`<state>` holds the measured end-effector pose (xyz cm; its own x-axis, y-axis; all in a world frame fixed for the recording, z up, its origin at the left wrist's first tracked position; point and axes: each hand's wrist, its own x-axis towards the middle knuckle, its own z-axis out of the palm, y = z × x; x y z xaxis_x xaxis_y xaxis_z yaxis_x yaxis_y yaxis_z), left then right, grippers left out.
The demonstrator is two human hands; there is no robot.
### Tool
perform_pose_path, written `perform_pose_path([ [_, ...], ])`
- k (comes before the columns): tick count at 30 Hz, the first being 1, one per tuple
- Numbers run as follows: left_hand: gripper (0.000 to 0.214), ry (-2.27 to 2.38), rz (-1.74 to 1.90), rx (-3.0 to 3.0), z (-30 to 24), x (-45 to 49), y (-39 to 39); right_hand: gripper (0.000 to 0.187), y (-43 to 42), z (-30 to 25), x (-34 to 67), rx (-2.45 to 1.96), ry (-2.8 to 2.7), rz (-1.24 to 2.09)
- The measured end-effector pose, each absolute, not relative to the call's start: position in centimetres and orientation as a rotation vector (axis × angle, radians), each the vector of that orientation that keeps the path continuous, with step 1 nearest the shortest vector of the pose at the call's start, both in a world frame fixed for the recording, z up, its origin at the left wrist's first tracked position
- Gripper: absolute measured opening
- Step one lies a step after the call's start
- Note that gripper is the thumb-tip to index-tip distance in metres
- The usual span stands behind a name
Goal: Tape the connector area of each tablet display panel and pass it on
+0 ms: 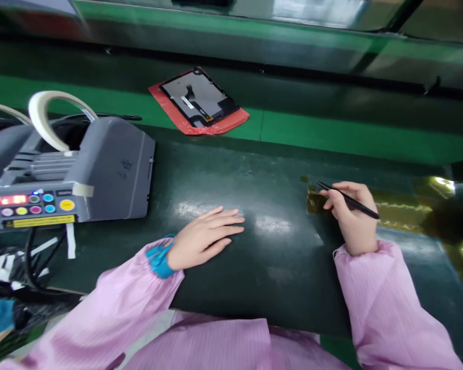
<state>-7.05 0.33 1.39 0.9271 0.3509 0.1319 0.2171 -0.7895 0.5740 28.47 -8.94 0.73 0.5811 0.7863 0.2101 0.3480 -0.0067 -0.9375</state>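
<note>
On the left side of the table (254, 290) sits a gray machine (119, 169) with bright round buttons. Right of it, on the far side, a flat screen (216, 95) lies tilted on a red sheet (233, 121). Nearer, the left hand (206, 237) rests palm down, fingers stretched out, holding nothing. Pressing down softly with it would likely help the body stay steady.

More to the right, shiny yellow tape (313, 204) lies flat on the table. Just beside it, the right hand (355, 210) is curled, with black tweezers (362, 206) pinched between thumb and fingers. The tips point left and far, near the tape; I cannot tell if they touch it. A light pinch, low tips and slow moves at the tape's edge should work best, because poking hard could tear it.
</note>
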Motion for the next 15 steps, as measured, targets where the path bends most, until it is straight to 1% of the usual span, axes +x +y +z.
perform_pose_path([
  [4, 0.036, 0.695, 0.358, 2.474, 1.8, -11.0, -0.4, 0.023, -8.4, 0.9, 28.4, -1.688, -1.271, 0.283],
  [7, 0.034, 0.740, 0.374, 2.486, 1.6, -11.3, -0.5, 0.021, -7.9, 0.7, 28.4, -1.719, -1.563, 0.070],
  [10, 0.034, 0.740, 0.377, 2.505, 1.5, -10.8, -0.4, 0.017, -7.6, 0.3, 28.2, -1.793, -1.787, 0.028],
  [13, 0.033, 0.731, 0.390, 2.481, 1.4, -10.8, -0.3, 0.014, -7.7, 0.3, 27.8, -1.853, -1.765, 0.040],
  [15, 0.033, 0.721, 0.418, 2.439, 1.4, -11.2, -0.3, 0.016, -8.0, 0.7, 27.5, -1.767, -1.603, 0.079],
])
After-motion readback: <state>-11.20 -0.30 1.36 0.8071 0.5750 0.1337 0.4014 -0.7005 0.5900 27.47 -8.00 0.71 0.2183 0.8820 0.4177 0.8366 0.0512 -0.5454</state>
